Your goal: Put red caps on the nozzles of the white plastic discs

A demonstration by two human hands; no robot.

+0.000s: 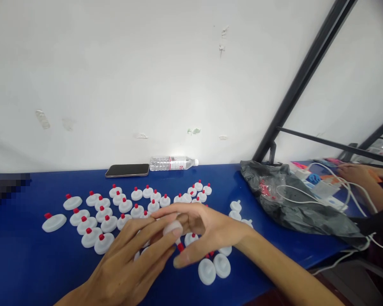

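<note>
A white disc-shaped cap with a red tip [172, 228] is held in my left hand [124, 259], whose fingers close over it from the left. The red end points down and toward me. Curved around the cap from the right is my right hand [207, 227], its thumb standing apart from its fingers close to the red tip. Whether its hidden fingertips touch the cap cannot be made out. Rows of white caps with red tips [104, 213] lie around my hands, tips mostly up. Some plain white caps [235, 206] without red lie right of my right wrist.
On the blue table [15, 255], a phone [127, 170] and a clear water bottle [172, 163] lie by the wall. A dark plastic bag [293, 210] carries a small bag of red pieces [268, 188]. White cables, a black metal frame and another person's hand [357, 174] are at right.
</note>
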